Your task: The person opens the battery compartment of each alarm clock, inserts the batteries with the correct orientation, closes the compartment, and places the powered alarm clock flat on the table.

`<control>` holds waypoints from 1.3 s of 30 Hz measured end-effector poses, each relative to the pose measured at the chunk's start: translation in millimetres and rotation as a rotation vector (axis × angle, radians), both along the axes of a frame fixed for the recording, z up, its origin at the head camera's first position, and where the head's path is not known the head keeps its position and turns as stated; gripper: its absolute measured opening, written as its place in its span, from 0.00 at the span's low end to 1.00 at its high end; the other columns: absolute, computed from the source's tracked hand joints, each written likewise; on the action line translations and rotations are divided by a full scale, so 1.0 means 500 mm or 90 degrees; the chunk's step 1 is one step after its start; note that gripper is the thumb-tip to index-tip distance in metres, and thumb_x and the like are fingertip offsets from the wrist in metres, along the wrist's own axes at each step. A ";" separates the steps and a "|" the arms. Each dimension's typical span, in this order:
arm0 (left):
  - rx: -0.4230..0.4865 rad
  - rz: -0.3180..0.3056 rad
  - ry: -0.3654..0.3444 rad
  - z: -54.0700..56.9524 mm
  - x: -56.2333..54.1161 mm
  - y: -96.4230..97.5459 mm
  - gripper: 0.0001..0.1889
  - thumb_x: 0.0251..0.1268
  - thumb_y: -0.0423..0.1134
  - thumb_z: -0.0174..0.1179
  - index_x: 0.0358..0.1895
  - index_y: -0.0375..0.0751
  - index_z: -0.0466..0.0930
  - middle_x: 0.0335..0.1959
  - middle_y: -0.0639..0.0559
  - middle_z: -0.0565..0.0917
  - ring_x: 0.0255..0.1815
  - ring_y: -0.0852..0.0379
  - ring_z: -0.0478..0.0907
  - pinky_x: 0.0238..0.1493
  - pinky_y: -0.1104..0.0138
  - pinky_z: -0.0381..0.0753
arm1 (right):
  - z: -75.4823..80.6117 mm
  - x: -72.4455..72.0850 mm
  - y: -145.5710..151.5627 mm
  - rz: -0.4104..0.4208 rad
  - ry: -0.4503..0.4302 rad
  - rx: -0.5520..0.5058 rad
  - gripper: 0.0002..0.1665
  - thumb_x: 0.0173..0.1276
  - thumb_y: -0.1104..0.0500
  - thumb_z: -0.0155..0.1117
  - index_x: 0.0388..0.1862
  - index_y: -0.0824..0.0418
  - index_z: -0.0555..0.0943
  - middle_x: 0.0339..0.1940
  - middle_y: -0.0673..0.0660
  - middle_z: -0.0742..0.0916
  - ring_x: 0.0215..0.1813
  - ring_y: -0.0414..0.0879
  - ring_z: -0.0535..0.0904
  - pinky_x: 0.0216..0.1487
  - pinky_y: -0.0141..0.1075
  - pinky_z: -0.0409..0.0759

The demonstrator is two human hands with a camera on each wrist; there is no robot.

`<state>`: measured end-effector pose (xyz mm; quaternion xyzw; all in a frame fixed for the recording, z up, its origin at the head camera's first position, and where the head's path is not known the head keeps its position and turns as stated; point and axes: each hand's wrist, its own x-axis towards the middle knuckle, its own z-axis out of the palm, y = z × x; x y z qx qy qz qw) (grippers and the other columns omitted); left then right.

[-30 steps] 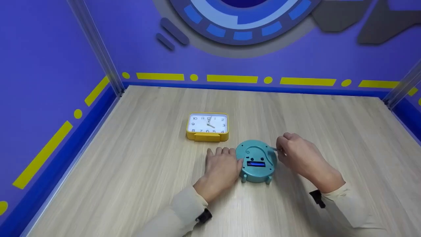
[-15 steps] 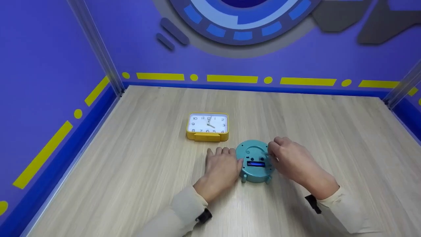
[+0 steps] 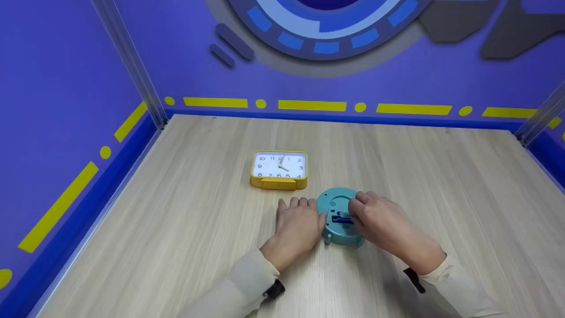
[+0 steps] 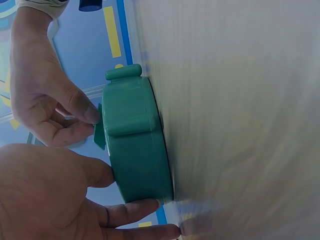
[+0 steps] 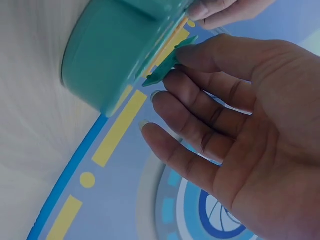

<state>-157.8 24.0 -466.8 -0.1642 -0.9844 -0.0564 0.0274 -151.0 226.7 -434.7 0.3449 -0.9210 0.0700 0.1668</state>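
Observation:
A round teal alarm clock (image 3: 339,236) lies face down, with a dark battery slot (image 3: 340,219) showing in its back. My left hand (image 3: 296,227) holds the clock's left side, thumb on its back rim and index finger along its side. Over the clock's right part, my right hand (image 3: 382,225) pinches a small teal battery cover (image 5: 162,67) between thumb and fingers. The left wrist view shows the cover (image 4: 99,129) tilted close to the clock's back; whether it touches is unclear. In the head view the right hand hides the cover and part of the slot.
A yellow rectangular alarm clock (image 3: 279,170) lies face up behind the left hand. Both stand on a wooden table (image 3: 198,176), walled by blue panels (image 3: 309,88) at the back and sides.
My right hand has moved left and slightly nearer with the battery cover, from beside the teal clock to over its back. The left hand and both clocks have stayed in place.

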 end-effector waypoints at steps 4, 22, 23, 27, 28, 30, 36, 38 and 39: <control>-0.006 0.003 -0.009 0.000 -0.001 0.001 0.28 0.86 0.58 0.47 0.63 0.35 0.80 0.55 0.41 0.84 0.60 0.42 0.79 0.67 0.37 0.70 | -0.007 0.002 -0.007 0.019 0.008 0.004 0.12 0.60 0.71 0.79 0.31 0.63 0.81 0.26 0.53 0.78 0.29 0.45 0.71 0.30 0.37 0.78; -0.008 0.008 -0.012 0.003 -0.001 0.001 0.29 0.86 0.58 0.46 0.64 0.35 0.80 0.55 0.41 0.84 0.60 0.42 0.78 0.68 0.37 0.69 | -0.019 0.007 -0.025 0.015 0.038 0.064 0.13 0.57 0.73 0.82 0.34 0.66 0.83 0.28 0.55 0.80 0.29 0.47 0.74 0.34 0.41 0.84; -0.007 0.008 -0.010 0.003 -0.001 0.001 0.29 0.86 0.58 0.47 0.64 0.35 0.80 0.55 0.41 0.84 0.60 0.43 0.78 0.68 0.38 0.69 | -0.019 0.007 -0.026 0.016 0.039 0.065 0.14 0.56 0.73 0.82 0.34 0.66 0.83 0.28 0.55 0.80 0.30 0.47 0.74 0.34 0.41 0.84; -0.005 0.007 -0.006 0.003 -0.001 0.001 0.28 0.85 0.58 0.48 0.63 0.35 0.80 0.53 0.42 0.84 0.59 0.43 0.78 0.67 0.38 0.69 | -0.021 0.011 -0.029 0.012 0.048 0.077 0.15 0.54 0.74 0.83 0.34 0.66 0.83 0.28 0.56 0.81 0.31 0.48 0.75 0.35 0.42 0.86; -0.005 0.007 -0.006 0.003 0.000 0.001 0.28 0.85 0.58 0.48 0.62 0.35 0.81 0.53 0.42 0.84 0.59 0.43 0.78 0.67 0.38 0.70 | -0.022 0.011 -0.030 0.010 0.052 0.081 0.15 0.54 0.74 0.83 0.34 0.66 0.83 0.28 0.56 0.81 0.31 0.48 0.76 0.36 0.43 0.86; -0.005 0.006 -0.008 0.004 0.000 0.001 0.28 0.85 0.58 0.48 0.62 0.35 0.81 0.52 0.42 0.84 0.59 0.43 0.78 0.67 0.37 0.69 | -0.023 0.013 -0.031 0.004 0.058 0.088 0.16 0.53 0.73 0.84 0.34 0.66 0.83 0.29 0.57 0.82 0.31 0.49 0.76 0.36 0.43 0.86; -0.005 0.004 -0.012 0.005 0.000 0.001 0.28 0.86 0.58 0.47 0.63 0.35 0.80 0.53 0.42 0.84 0.59 0.42 0.78 0.67 0.37 0.69 | -0.025 0.014 -0.034 -0.008 0.060 0.090 0.15 0.54 0.71 0.85 0.36 0.67 0.85 0.30 0.58 0.84 0.32 0.49 0.78 0.37 0.44 0.87; -0.003 0.004 -0.013 0.005 0.000 0.001 0.28 0.86 0.58 0.47 0.63 0.35 0.80 0.53 0.41 0.84 0.59 0.42 0.78 0.67 0.37 0.69 | -0.026 0.013 -0.035 -0.009 0.059 0.087 0.15 0.55 0.70 0.85 0.36 0.67 0.85 0.31 0.58 0.84 0.32 0.49 0.78 0.38 0.44 0.87; -0.003 0.005 -0.014 0.004 0.000 0.001 0.28 0.86 0.58 0.47 0.63 0.35 0.80 0.53 0.41 0.84 0.59 0.42 0.78 0.67 0.37 0.69 | -0.026 0.013 -0.036 -0.009 0.060 0.085 0.15 0.55 0.70 0.84 0.36 0.67 0.85 0.31 0.58 0.84 0.32 0.49 0.78 0.38 0.44 0.87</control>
